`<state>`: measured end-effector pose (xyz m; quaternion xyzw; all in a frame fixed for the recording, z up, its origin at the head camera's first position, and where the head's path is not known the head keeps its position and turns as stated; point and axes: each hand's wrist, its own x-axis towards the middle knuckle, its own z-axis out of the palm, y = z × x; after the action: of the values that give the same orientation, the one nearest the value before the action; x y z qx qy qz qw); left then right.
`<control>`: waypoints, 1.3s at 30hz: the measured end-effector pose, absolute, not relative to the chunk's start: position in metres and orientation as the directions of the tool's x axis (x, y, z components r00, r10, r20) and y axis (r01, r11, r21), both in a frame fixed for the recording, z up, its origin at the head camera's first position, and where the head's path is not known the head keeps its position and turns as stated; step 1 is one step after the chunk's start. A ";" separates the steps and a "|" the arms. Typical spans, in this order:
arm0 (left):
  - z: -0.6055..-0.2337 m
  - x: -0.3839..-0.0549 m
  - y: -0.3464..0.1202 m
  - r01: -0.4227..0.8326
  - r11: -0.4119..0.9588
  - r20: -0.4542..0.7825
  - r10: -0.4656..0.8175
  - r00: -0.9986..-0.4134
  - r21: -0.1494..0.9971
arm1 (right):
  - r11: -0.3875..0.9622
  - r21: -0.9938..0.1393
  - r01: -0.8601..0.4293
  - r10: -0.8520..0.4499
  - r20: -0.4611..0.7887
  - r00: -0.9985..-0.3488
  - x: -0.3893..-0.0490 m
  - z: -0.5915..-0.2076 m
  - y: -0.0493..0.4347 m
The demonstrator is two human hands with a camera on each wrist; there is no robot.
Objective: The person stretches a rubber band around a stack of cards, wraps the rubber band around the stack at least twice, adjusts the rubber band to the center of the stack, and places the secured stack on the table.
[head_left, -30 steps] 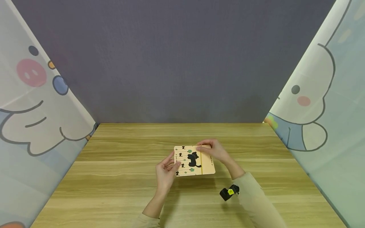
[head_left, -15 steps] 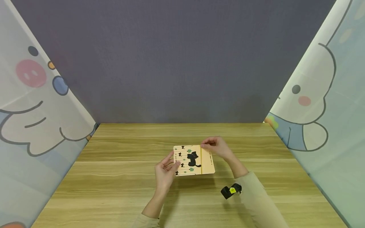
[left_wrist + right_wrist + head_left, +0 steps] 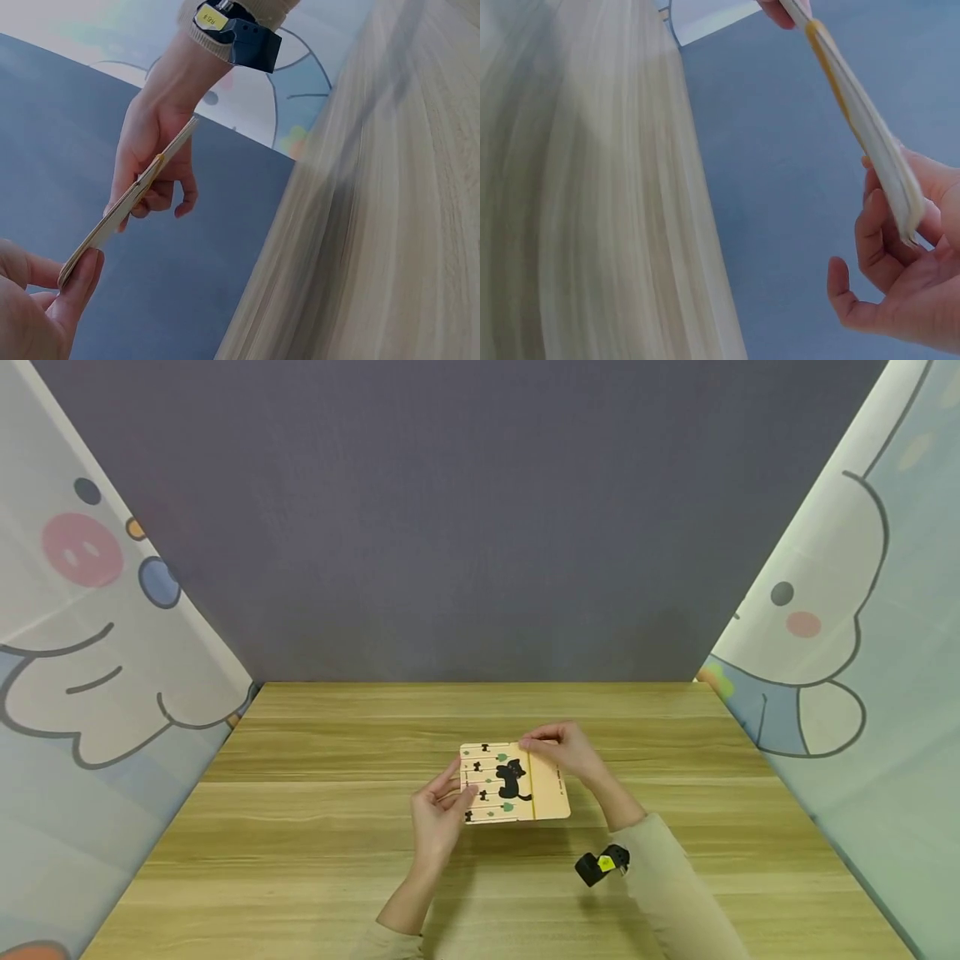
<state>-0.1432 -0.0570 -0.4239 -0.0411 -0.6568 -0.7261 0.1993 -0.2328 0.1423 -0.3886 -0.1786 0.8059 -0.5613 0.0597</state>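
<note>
at the notebook point(image 3: 551, 789), left hand point(image 3: 435, 818) is gripping left edge, right hand point(image 3: 572, 753) is pinching by yellow band point(image 3: 532, 789), likely adjusting it, next needing steadiness

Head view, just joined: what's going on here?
A person holds a cream, cat-print booklet up off the wooden table. The left grip pinches its left side; the right grip is at the far edge, by the yellow band. The band lies across the cover. Can't tell whether the right fingers have hold of it.
</note>
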 end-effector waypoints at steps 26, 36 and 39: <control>-0.420 -0.141 -0.057 0.260 -0.061 0.238 -0.245 -0.940 0.964 | 0.299 -0.941 -0.161 -0.326 0.058 -0.944 -0.232 -0.390 0.143; -0.422 -0.140 -0.052 0.239 -0.066 0.220 -0.219 -0.951 0.969 | 0.307 -0.947 -0.096 -0.328 -0.010 -0.945 -0.229 -0.393 0.138; -0.425 -0.140 -0.051 0.240 -0.059 0.221 -0.222 -0.950 0.969 | 0.306 -0.947 -0.097 -0.328 -0.009 -0.945 -0.228 -0.392 0.135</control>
<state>-0.1405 -0.0514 -0.4247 -0.0066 -0.6673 -0.7277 0.1585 -0.2278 0.1350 -0.3920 -0.1327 0.8018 -0.5739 0.1007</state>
